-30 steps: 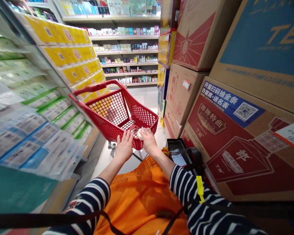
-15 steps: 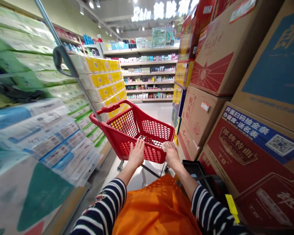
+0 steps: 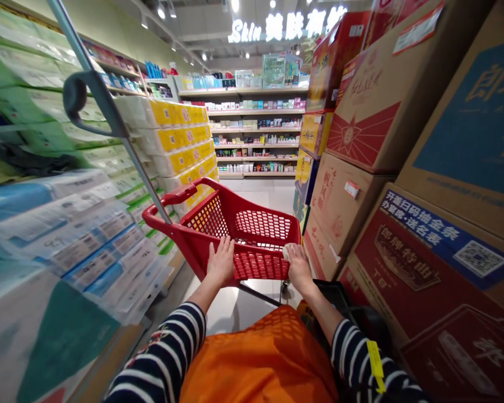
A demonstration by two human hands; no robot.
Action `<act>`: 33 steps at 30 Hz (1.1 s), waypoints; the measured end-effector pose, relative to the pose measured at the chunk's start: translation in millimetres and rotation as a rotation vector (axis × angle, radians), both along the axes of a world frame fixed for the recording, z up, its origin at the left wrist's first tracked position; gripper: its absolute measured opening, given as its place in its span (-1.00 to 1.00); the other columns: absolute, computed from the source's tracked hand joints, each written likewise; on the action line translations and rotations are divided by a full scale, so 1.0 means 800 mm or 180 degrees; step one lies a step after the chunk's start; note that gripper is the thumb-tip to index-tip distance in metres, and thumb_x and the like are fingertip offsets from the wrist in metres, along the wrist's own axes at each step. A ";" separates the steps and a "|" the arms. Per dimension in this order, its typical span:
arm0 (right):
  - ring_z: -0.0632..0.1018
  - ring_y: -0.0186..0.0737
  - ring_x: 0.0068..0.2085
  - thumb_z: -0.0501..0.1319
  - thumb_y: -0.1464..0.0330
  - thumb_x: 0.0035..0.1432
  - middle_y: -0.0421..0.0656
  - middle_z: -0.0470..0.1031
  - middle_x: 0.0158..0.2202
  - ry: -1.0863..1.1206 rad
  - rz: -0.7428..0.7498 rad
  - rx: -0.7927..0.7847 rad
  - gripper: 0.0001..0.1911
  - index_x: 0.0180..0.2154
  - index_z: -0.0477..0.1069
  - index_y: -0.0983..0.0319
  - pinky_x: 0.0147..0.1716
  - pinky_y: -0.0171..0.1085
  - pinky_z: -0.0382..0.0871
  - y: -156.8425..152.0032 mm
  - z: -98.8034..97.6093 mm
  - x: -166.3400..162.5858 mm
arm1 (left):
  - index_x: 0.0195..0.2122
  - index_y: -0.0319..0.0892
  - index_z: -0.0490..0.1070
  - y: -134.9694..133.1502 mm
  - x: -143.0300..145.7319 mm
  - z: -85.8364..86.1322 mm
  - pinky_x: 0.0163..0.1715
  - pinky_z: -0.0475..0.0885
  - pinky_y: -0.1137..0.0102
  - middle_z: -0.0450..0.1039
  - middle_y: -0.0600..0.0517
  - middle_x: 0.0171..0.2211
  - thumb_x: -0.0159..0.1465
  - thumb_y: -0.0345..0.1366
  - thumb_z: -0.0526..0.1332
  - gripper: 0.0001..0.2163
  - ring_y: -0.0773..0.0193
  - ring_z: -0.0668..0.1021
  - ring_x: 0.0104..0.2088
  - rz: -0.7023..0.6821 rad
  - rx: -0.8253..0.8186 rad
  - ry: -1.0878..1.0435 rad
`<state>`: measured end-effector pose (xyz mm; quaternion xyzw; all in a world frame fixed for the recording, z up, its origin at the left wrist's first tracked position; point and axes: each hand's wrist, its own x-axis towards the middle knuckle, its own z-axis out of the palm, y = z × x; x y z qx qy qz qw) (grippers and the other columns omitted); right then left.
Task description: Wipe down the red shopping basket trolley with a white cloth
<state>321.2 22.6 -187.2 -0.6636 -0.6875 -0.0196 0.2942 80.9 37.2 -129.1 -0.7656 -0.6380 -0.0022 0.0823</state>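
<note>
A red plastic shopping cart (image 3: 260, 265) with a perforated basket stands in front of me, its side turned toward me. My left hand (image 3: 220, 262) lies on the near side of the basket, fingers stretched out over the rim. At the basket's right corner, my right hand (image 3: 298, 267) is closed around a small whitish cloth (image 3: 286, 253), pressed against the rim. Most of the cloth is hidden under the fingers. A grey metal pole (image 3: 140, 162) with a dark hook rises from the handle end of the cart.
Stacked liquor cartons (image 3: 428, 268) wall the aisle on the right. Tissue packs (image 3: 92, 240) and yellow-and-white paper packs (image 3: 178, 137) are piled on the left. Shelves of small goods (image 3: 256, 129) stand at the far end. A black bin-like object (image 3: 331, 294) sits low by the cartons.
My left hand has slid left along the basket side, while the right hand has shifted slightly right and down. The cart and its pole appear nearer and further left.
</note>
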 end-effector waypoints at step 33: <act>0.01 0.01 0.26 0.07 0.51 -0.08 0.04 -0.03 0.26 0.0217 0.1146 -0.0768 -0.19 0.25 -0.10 0.31 0.16 0.17 -0.16 0.021 0.068 -0.122 | 0.22 -0.19 0.03 -0.008 0.044 0.036 0.20 -0.01 0.08 0.11 -0.06 0.22 0.20 -0.43 -0.13 -0.49 0.26 0.21 0.19 -0.0697 -0.0127 -0.1120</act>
